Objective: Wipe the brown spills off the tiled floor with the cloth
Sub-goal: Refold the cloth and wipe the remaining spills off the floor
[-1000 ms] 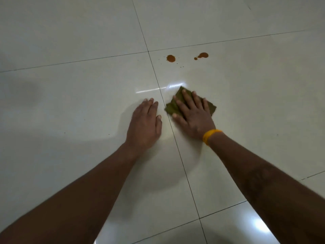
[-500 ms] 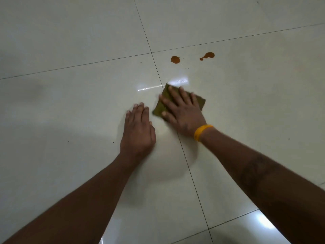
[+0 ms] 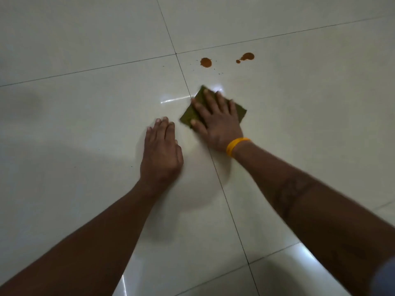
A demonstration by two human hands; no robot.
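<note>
My right hand (image 3: pixel 218 122), with a yellow band on its wrist, presses flat on a folded olive-green cloth (image 3: pixel 189 116) lying on the glossy white tiled floor (image 3: pixel 85 124). The cloth sits just right of a grout line. My left hand (image 3: pixel 161 152) rests flat on the tile to the left of that line, holding nothing. Two brown spills lie beyond the cloth: a round spot (image 3: pixel 205 62) and a larger blot with a small drop (image 3: pixel 246 57). Tiny brown specks are scattered between them.
Dark grout lines (image 3: pixel 215 171) cross the floor and meet at a corner beyond my hands. Bright reflections of a light show by the cloth and near the lower right. Bare tile lies all around.
My right hand has slid the cloth sideways across the tile near the grout line, left and then back right. My left hand has stayed pressed on the floor.
</note>
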